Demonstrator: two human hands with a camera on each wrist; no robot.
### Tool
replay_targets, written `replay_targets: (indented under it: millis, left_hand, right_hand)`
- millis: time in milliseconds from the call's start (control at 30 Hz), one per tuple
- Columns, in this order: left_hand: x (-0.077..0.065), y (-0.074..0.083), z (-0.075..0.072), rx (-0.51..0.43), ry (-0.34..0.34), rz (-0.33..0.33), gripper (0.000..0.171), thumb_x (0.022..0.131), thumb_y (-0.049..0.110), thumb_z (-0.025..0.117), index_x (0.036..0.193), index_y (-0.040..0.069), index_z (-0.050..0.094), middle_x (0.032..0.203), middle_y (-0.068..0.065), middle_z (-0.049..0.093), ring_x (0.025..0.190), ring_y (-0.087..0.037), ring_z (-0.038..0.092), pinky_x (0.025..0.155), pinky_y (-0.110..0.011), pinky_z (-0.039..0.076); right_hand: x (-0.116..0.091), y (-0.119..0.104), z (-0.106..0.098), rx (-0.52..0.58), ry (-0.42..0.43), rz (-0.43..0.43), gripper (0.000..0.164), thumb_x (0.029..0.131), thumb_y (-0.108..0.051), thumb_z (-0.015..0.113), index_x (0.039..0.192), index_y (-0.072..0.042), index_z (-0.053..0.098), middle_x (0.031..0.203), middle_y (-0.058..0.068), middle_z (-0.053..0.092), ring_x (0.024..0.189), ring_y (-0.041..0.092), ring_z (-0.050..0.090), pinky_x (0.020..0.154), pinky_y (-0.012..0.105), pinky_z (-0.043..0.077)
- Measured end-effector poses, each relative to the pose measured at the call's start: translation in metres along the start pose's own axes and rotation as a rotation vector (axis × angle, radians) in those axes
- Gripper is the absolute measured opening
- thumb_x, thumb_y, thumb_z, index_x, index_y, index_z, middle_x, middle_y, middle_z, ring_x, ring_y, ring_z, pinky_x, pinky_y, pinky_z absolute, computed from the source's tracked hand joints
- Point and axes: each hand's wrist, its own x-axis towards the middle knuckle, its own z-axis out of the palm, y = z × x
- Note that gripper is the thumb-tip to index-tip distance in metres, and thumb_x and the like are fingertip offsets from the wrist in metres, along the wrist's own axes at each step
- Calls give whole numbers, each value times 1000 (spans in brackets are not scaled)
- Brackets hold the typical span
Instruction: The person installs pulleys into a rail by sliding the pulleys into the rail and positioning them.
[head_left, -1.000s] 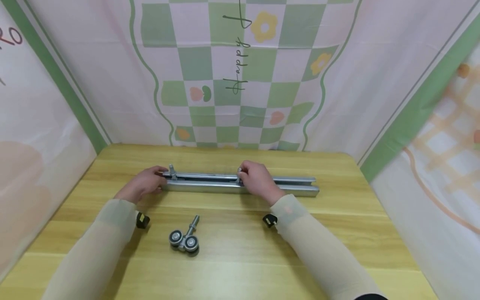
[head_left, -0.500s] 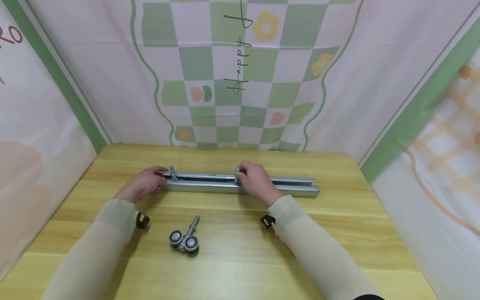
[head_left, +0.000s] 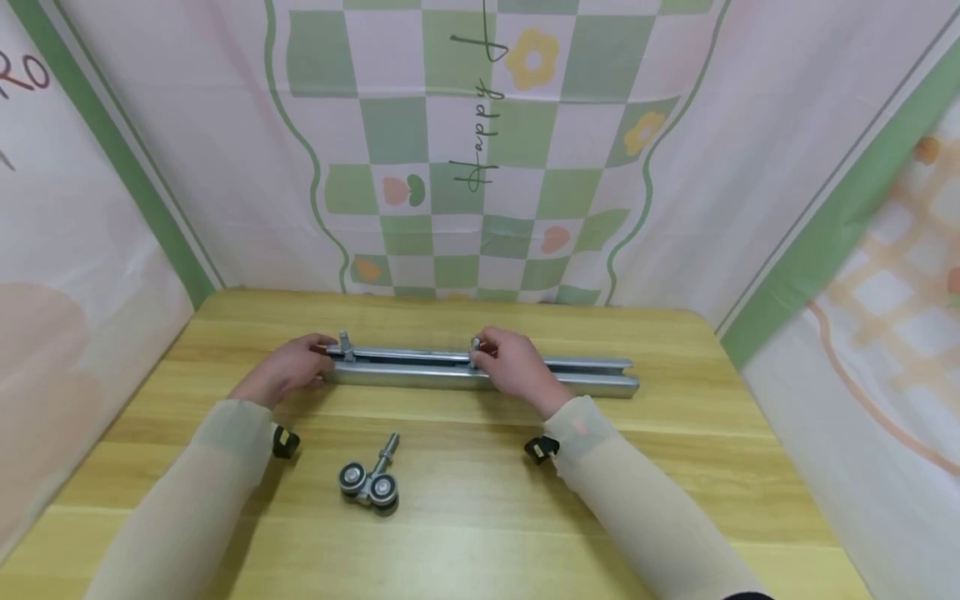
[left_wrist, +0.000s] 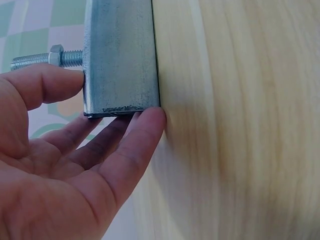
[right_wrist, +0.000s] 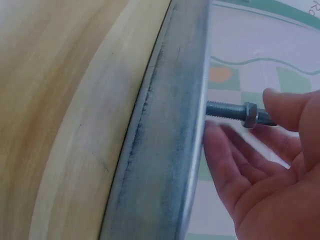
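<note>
A grey metal channel rail (head_left: pixel 420 375) lies across the table, its slot upward. My left hand (head_left: pixel 296 364) holds the rail's left end; in the left wrist view the thumb rests on its upper edge and the fingers are at the end face. Beside that thumb, a threaded bolt (left_wrist: pixel 60 57) with a nut stands out of the slot. My right hand (head_left: pixel 516 362) is around a second bolt (right_wrist: pixel 230 111) near the rail's middle, thumb and fingers loosely parted beside its nut. What both bolts carry inside the rail is hidden.
A loose roller trolley (head_left: pixel 367 483), with black-rimmed wheels and a threaded bolt, lies on the wooden table (head_left: pixel 465 542) in front of the rail. Behind the table hangs a checked cloth (head_left: pixel 457 192), with more cloth at both sides.
The bolt at my right hand has shifted slightly left along the rail. My right fingers have loosened, and more of the bolt shows. My left hand has stayed in place.
</note>
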Motion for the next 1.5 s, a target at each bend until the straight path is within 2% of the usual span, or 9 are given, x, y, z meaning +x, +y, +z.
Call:
replay_targets:
  millis: [167, 367, 467, 567, 767, 933, 1167, 1333, 1500]
  left_hand:
    - [1, -2, 0, 4, 1, -5, 59, 96, 7, 54, 151, 2, 34, 144, -25, 39, 112, -32, 51, 89, -39, 51]
    - [1, -4, 0, 1, -5, -3, 59, 96, 6, 54, 152, 1, 33, 145, -26, 37, 112, -32, 52, 89, -39, 52]
    - [1, -3, 0, -3, -5, -9, 59, 97, 7, 53, 152, 2, 34, 146, -25, 37, 113, -32, 51, 89, -39, 52]
    - [1, -3, 0, -2, -3, -15, 58, 97, 7, 53, 152, 3, 34, 146, -25, 38, 113, -32, 51, 89, -39, 52]
    - [1, -3, -1, 6, 2, -14, 58, 97, 7, 52, 152, 3, 34, 145, -24, 38, 110, -31, 52, 88, -39, 52]
    - [1, -3, 0, 4, 7, -13, 57, 98, 8, 53, 152, 3, 34, 145, -24, 38, 110, -31, 52, 88, -39, 52]
    - [2, -2, 1, 1, 8, -6, 58, 97, 7, 53, 152, 3, 34, 144, -24, 38, 112, -32, 51, 88, -38, 52]
    - [1, -1, 1, 5, 8, -5, 57, 98, 7, 52, 151, 2, 35, 144, -24, 39, 112, -31, 51, 88, -38, 52]
    - [-1, 1, 1, 9, 8, -7, 58, 97, 7, 53, 151, 2, 35, 144, -25, 38, 112, -32, 51, 89, -38, 52]
  right_hand:
    - [-8, -7, -5, 73, 38, 30, 56, 100, -34, 59, 147, -6, 46, 134, 11, 58, 115, 27, 59, 93, 43, 51]
    - [-21, -24, -7, 91, 169, -167, 51, 101, -27, 58, 144, -1, 48, 139, 13, 54, 115, 32, 58, 96, 44, 49]
    - [-29, -34, -5, 85, 155, -253, 50, 101, -26, 57, 143, 1, 49, 140, 14, 54, 113, 32, 60, 96, 44, 50]
    - [-36, -44, -1, 48, 102, -271, 54, 102, -31, 56, 146, 0, 47, 144, 14, 51, 118, 31, 58, 101, 43, 45]
    - [-42, -55, 12, -22, -46, -208, 65, 102, -40, 54, 153, -4, 36, 154, 11, 39, 141, 28, 35, 114, 40, 27]
    - [-45, -58, 26, -7, -176, -130, 71, 102, -46, 50, 156, -6, 28, 158, 10, 33, 142, 25, 31, 115, 39, 24]
    - [-51, -59, 47, 91, -315, -2, 64, 104, -42, 49, 153, -4, 35, 150, 12, 45, 129, 28, 50, 108, 44, 38]
    - [-52, -64, 55, 144, -359, 55, 55, 104, -36, 50, 145, 1, 46, 142, 14, 54, 126, 29, 53, 107, 44, 38]
    - [-54, -65, 62, 271, -422, 136, 53, 102, -33, 55, 141, 2, 51, 113, 8, 69, 104, 22, 63, 98, 43, 47]
